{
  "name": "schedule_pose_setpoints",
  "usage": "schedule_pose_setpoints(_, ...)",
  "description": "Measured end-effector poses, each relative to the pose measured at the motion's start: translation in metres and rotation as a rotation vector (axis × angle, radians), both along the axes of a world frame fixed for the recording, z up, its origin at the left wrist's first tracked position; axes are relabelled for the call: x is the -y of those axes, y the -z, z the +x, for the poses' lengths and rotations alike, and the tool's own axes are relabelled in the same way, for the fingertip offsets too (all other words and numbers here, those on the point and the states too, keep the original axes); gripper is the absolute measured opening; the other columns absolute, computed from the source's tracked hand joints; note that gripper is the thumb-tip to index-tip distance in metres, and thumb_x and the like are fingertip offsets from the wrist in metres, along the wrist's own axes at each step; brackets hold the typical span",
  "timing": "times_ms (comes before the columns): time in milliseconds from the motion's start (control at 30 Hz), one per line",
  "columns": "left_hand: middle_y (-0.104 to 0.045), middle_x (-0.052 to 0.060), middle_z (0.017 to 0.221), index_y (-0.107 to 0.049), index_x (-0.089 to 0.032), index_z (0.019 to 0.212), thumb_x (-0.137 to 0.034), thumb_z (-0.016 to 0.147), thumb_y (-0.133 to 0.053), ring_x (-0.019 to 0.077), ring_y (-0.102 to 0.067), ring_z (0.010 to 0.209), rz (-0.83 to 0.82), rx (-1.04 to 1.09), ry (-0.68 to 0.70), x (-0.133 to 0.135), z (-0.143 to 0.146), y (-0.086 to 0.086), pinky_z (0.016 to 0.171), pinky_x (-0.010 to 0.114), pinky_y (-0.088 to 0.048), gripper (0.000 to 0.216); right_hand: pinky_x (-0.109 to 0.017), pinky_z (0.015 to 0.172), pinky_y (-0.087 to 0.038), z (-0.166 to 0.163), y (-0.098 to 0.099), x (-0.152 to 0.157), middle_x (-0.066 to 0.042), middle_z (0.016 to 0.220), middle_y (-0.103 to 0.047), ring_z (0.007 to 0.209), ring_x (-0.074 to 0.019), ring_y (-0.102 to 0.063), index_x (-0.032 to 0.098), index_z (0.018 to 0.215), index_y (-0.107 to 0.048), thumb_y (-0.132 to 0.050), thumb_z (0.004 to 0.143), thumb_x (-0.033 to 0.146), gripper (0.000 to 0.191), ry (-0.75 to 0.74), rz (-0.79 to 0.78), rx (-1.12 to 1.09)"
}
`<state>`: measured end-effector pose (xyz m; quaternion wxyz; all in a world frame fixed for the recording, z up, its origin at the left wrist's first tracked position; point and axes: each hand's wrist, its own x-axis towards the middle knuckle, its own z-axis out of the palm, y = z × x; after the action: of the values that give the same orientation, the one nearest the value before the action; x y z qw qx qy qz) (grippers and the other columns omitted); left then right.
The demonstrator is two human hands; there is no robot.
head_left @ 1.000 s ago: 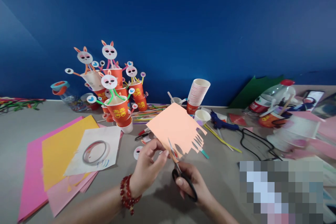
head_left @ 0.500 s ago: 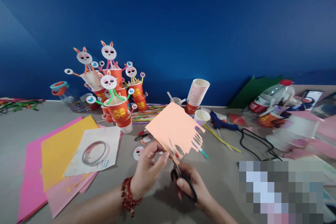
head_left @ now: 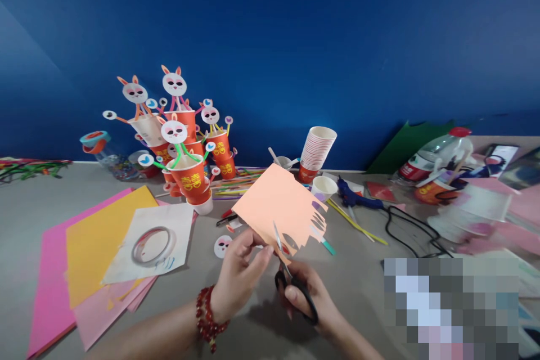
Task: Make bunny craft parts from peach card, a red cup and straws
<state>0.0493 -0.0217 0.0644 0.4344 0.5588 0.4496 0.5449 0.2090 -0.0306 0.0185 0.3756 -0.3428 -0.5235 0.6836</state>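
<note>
A sheet of peach paper [head_left: 274,197] with a ragged, cut-out right edge is pinched at its near edge by my left hand [head_left: 240,270], thumb over fingers. My right hand [head_left: 310,292] has its fingers through the black handles of a pair of scissors [head_left: 301,298]. The blades reach over the paper's near edge, just right of my left fingertips, and a narrow strip of paper juts toward me there. Beyond the left hand, a round white rabbit face [head_left: 222,246] lies on the table, and a teal-capped marker [head_left: 328,247] shows past the paper's right side.
Rabbit figures on red paper cups [head_left: 192,180] stand at the back left. Coloured sheets [head_left: 97,242] and a tape roll [head_left: 152,246] lie at left. Behind the paper is a cup stack [head_left: 317,149]. A blue glue gun [head_left: 358,198] with its black cord and a bottle [head_left: 439,154] are at right.
Very little differs. The paper and the scissors have shifted slightly, and my left thumb has moved a touch to the right.
</note>
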Motion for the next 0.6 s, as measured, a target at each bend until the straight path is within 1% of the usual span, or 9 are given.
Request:
schedule_pose_setpoints(133,-0.069,0.006,0.082,-0.063,-0.017,0.082,-0.033,0.09,-0.059,0.0195,-0.063,0.078,-0.025,0.058,0.045,0.0001,-0.0003,0.0002,0.074,0.03,-0.05,0.018,-0.018,0.038,-0.038,0.0005,0.0015,-0.0003,0.006,0.053,-0.043,0.04,-0.0061,-0.038,0.018,0.067,-0.049,-0.068,0.064,0.076,0.061,0.003,0.015,0.011)
schedule_pose_setpoints(367,-0.07,0.005,0.08,-0.064,-0.017,0.082,-0.03,0.089,-0.061,0.0185,-0.063,0.076,-0.023,0.078,0.048,-0.0017,-0.0002,0.0001,0.072,0.029,-0.05,0.016,-0.017,0.036,-0.037,-0.0009,0.0025,0.0007,0.006,0.053,-0.043,0.04,-0.0059,-0.038,0.018,0.069,-0.05,-0.068,0.064,0.076,0.061,0.039,0.005,0.028)
schedule_pose_setpoints(600,-0.07,0.004,0.082,-0.066,-0.017,0.085,-0.03,0.088,-0.063,0.0173,-0.064,0.078,-0.039,0.159,0.058,-0.0003,0.0024,0.0007,0.074,0.028,-0.051,0.014,-0.017,0.036,-0.037,-0.0032,0.0011,0.0012,0.006,0.054,-0.04,0.04,-0.0053,-0.036,0.019,0.068,-0.048,-0.067,0.064,0.077,0.062,0.047,0.015,0.037)
